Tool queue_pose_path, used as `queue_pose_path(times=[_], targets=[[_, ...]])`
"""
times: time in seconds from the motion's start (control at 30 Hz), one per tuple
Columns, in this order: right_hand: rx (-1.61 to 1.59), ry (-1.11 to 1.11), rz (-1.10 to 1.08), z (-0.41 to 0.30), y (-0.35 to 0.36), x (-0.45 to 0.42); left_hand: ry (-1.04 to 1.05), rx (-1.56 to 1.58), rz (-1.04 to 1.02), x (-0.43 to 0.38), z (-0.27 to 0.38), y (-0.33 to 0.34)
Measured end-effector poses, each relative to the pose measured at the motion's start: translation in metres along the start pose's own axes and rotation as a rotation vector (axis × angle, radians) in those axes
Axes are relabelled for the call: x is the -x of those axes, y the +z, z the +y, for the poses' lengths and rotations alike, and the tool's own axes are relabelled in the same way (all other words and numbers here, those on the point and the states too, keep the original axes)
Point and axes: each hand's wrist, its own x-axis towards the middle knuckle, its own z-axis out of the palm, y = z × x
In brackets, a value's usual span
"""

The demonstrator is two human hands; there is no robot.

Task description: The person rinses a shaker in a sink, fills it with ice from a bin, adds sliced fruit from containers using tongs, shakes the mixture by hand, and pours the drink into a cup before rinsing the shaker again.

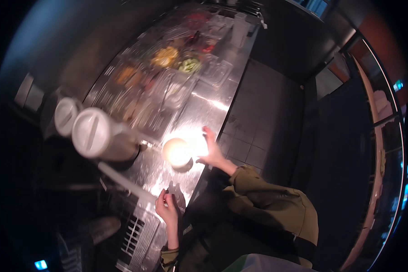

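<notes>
A pale round bowl or cup (176, 153), washed out by glare, sits on the stainless steel counter (204, 112). Just to its right is my right hand (212, 153), its thumb and fingers spread and nothing visible in the grasp. A narrow bright gap seems to separate that hand from the round vessel. Lower down, nearer my body, my left hand (166, 209) hovers over the counter edge with loosely bent fingers. No object shows in it, and it casts a shadow on the metal beside it.
Clear food containers hold yellow pieces (165, 57), sliced green vegetable (189, 64) and other ingredients. Two white-lidded containers (91, 132) (66, 115) stand left. A slotted metal grate (134, 234) lies at lower left. Dark floor tiles (248, 146) run along the counter's right edge.
</notes>
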Motion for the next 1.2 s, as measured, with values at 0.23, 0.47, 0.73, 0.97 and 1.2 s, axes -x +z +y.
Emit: queue_pose_path(times=[0.23,0.47,0.73,0.97,1.2], targets=[[0.270,-0.112,0.748,0.124,-0.216,-0.240,-0.172,0.429,0.395,-0.013,0.042,0.110],[0.195,0.222,0.596,0.202,-0.293,-0.415,-0.331,0.080,0.810,-0.055,0.079,0.164],[-0.785,0.071,0.495,0.150,-0.341,-0.290,-0.510,-0.058,1.108,-0.104,0.112,0.165],[-1.675,0.420,-0.268,0.039,-0.279,-0.255,-0.388,0.081,1.144,-0.062,0.135,0.146],[-2.224,0.628,-1.391,-0.109,-0.066,-0.112,-0.421,0.770,1.065,0.123,0.116,0.067]])
